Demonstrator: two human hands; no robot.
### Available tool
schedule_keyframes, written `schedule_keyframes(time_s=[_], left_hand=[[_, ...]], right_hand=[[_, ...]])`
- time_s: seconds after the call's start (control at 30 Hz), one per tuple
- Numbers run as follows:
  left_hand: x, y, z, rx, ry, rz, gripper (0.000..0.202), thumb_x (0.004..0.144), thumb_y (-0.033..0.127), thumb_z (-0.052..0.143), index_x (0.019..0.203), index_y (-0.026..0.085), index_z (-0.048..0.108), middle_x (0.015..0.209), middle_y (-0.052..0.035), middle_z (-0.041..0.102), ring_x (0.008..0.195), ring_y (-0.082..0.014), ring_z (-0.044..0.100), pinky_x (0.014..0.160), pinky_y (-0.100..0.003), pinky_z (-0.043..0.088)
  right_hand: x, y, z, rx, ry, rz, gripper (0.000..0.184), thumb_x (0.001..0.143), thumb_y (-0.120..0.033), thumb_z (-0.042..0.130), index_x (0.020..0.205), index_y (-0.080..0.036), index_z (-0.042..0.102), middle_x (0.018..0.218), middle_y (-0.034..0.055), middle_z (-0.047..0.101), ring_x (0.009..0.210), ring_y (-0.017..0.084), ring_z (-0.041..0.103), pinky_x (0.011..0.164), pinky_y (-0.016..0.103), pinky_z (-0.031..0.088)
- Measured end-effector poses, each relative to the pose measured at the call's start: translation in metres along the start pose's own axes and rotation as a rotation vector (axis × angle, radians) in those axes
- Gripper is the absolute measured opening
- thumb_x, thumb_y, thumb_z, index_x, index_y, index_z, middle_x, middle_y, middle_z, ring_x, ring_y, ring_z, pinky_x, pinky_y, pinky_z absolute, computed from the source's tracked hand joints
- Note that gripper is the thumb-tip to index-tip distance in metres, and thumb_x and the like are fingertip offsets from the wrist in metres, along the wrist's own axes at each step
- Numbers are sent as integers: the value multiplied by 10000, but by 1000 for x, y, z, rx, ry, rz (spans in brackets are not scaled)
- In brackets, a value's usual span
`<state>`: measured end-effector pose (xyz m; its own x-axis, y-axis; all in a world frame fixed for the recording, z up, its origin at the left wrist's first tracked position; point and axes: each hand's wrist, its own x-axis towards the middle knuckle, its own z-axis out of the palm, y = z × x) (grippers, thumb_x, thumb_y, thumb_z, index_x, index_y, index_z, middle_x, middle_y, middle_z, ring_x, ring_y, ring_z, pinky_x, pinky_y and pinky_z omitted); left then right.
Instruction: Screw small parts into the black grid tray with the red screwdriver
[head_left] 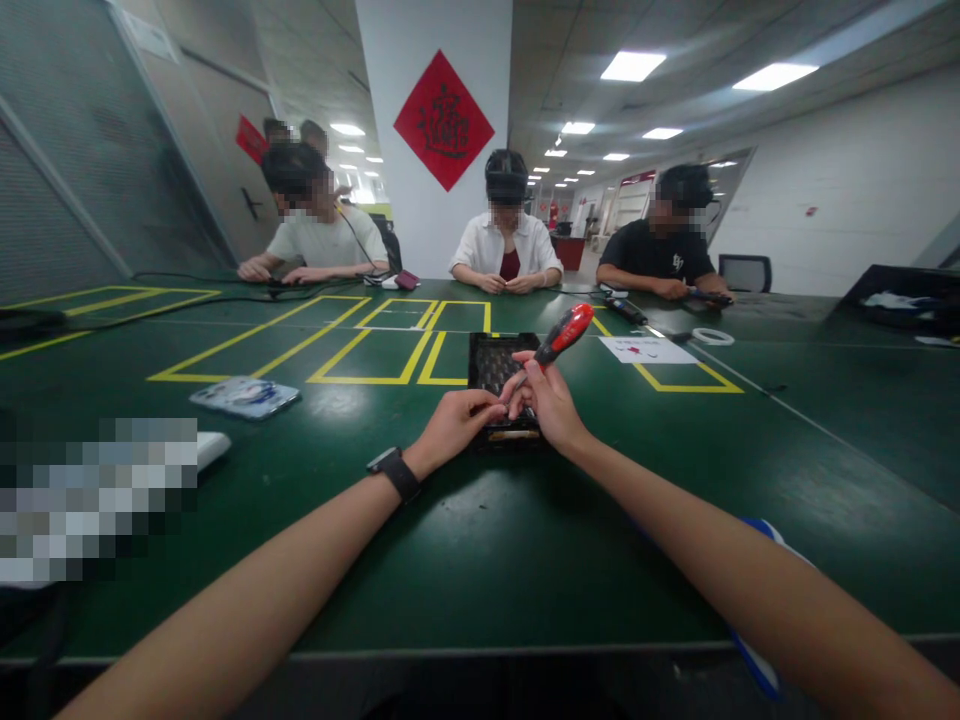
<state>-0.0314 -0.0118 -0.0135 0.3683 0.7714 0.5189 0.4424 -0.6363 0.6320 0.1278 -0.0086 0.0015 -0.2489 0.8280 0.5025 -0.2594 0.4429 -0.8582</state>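
Observation:
A red and black screwdriver point(564, 334) slants up to the right in my right hand point(553, 408), its handle end rising above the fingers. Its shaft points down left toward the fingertips of my left hand point(459, 425). Those fingers are pinched together close to the tip; whatever lies between them is too small to make out. Beneath both hands is a black open case point(491, 350) with a patterned inside, partly covered by the fingers. A dark watch sits on my left wrist.
Yellow tape outlines mark the green table point(480, 560). A phone in a patterned case point(244, 396) lies left, a white sheet point(646, 350) and a tape roll point(712, 337) right. Three people sit across the table. A blue and white object point(780, 540) is partly behind my right forearm.

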Motion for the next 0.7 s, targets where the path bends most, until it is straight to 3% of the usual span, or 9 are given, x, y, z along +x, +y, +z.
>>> schedule_keyframes(time_s=[0.17, 0.43, 0.7], left_hand=[[0, 3, 2, -6, 61, -35, 253, 688, 363, 686, 787, 138, 625, 661, 8, 616, 584, -98, 512, 562, -207, 397], [1, -6, 3, 7, -6, 16, 205, 819, 317, 534, 863, 159, 656, 786, -19, 657, 673, -117, 548, 664, -245, 416], [2, -3, 4, 11, 52, -19, 226, 762, 373, 607, 798, 151, 584, 714, 0, 599, 613, -104, 496, 587, -219, 386]], right_hand=[[-1, 0, 0, -67, 6, -13, 347, 857, -508, 384, 1048, -219, 410, 636, -48, 596, 402, 59, 489, 422, 179, 374], [-1, 2, -3, -31, -24, -27, 361, 870, -479, 372, 1138, -237, 398, 783, -15, 617, 469, 62, 532, 483, 200, 414], [0, 4, -3, -41, 3, -45, 304, 869, -455, 394, 1069, -226, 408, 805, -14, 610, 534, 71, 561, 567, 221, 449]])
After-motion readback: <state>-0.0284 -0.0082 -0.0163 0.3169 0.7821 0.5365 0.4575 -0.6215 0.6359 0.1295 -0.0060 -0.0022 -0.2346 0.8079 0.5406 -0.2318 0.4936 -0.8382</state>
